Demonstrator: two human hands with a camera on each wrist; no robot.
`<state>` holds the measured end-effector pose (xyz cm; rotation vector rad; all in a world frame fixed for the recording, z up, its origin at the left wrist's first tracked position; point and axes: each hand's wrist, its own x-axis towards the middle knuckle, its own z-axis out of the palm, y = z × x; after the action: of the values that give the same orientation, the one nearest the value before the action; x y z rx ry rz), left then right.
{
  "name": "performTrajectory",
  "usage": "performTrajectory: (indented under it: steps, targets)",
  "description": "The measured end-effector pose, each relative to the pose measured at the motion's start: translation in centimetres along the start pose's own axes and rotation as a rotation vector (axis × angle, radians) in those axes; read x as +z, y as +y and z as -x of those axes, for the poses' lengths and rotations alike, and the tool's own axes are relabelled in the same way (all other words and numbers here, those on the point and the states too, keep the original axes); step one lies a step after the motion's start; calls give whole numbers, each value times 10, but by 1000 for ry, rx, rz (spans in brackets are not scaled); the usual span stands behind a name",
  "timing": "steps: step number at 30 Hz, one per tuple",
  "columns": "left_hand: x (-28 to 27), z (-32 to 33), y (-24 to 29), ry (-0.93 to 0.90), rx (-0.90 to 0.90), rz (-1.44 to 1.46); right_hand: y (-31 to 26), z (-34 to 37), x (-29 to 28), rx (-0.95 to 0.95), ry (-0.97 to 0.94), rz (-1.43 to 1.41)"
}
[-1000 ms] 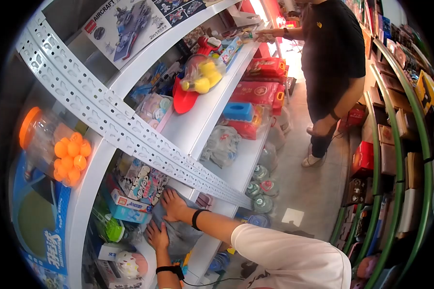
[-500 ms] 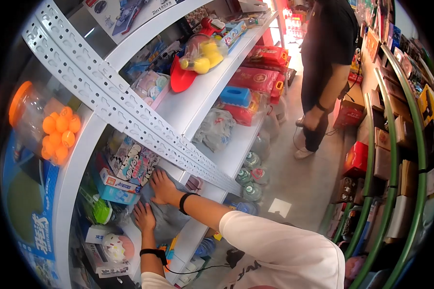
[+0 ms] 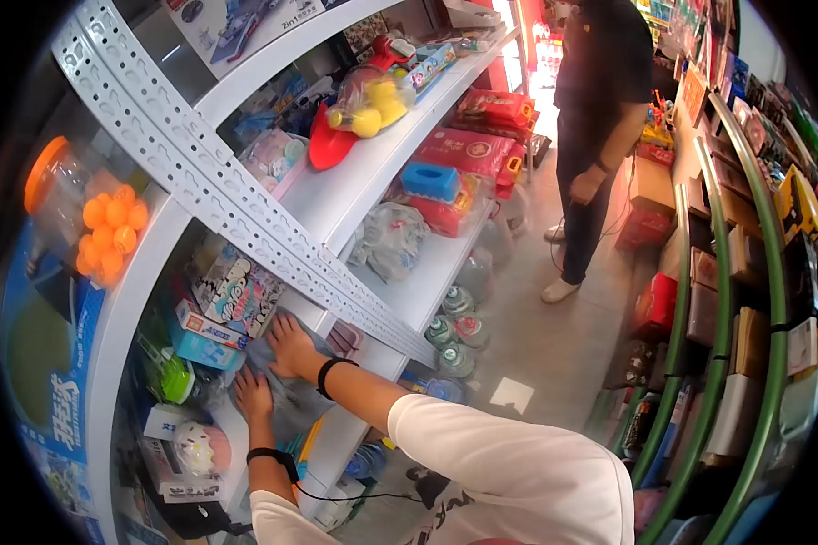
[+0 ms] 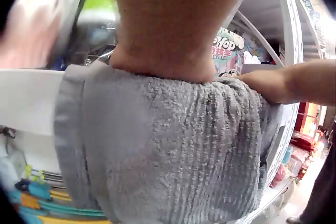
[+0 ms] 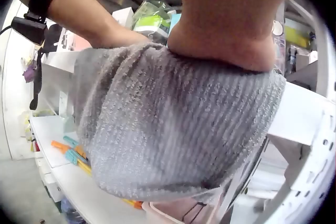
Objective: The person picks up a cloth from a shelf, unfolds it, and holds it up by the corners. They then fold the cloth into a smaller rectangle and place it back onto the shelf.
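A grey ribbed towel (image 4: 173,145) lies spread on the shelf and hangs over its front edge. My left hand (image 3: 254,396) rests on the towel's left part, fingers straight and pointing toward the back of the shelf. Flat on the far part of it lies my right hand (image 3: 293,349), fingers spread, close beside the left. In both wrist views the towel (image 5: 168,119) drapes below the hands, and each camera's own fingers are hidden behind the wrist. Just behind the hands stand a box with graffiti-style lettering (image 3: 245,292) and a light blue box (image 3: 204,351).
A perforated metal post (image 3: 245,218) slants across beside my right hand. Left of the hands sit a green toy (image 3: 177,377) and a cupcake-shaped toy (image 3: 202,448). A jar of orange balls (image 3: 109,234) stands farther left. Another person (image 3: 600,118) stands in the aisle.
The head view has shifted, so the shelves sit farther left. My hands stay flat on the towel, slightly nearer each other. The other person's arm has come down from the shelf.
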<state>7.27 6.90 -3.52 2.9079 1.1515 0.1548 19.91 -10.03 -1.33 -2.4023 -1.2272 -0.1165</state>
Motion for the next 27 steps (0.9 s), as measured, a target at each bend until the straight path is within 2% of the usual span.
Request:
performTrajectory:
  steps: [11, 12, 14, 18, 23, 25, 26, 27]
  targets:
    - [-8, 56, 13, 9, 130, -66, -3, 30, 4, -37, -46, -42]
    - [-9, 55, 16, -7, 164, -55, 1, 33, 5, -40, -27, -53]
    - [-9, 57, 17, -37, 76, -32, 1, 36, 4, -15, -41, -73]
    - [-15, 51, 17, -88, 106, -73, 0, 30, -2, -42, -61, -64]
    - [-15, 37, 14, -76, 126, -57, 0, 7, -2, -37, -133, -36]
    - [25, 19, -22, 56, 278, -94, -2, -1, 4, -1, -151, -110]
    - [19, 19, -10, 20, 208, -113, -2, -2, -17, 8, -182, -126]
    - [13, 18, -5, 21, 211, -150, -3, -7, -7, 6, -157, -74]
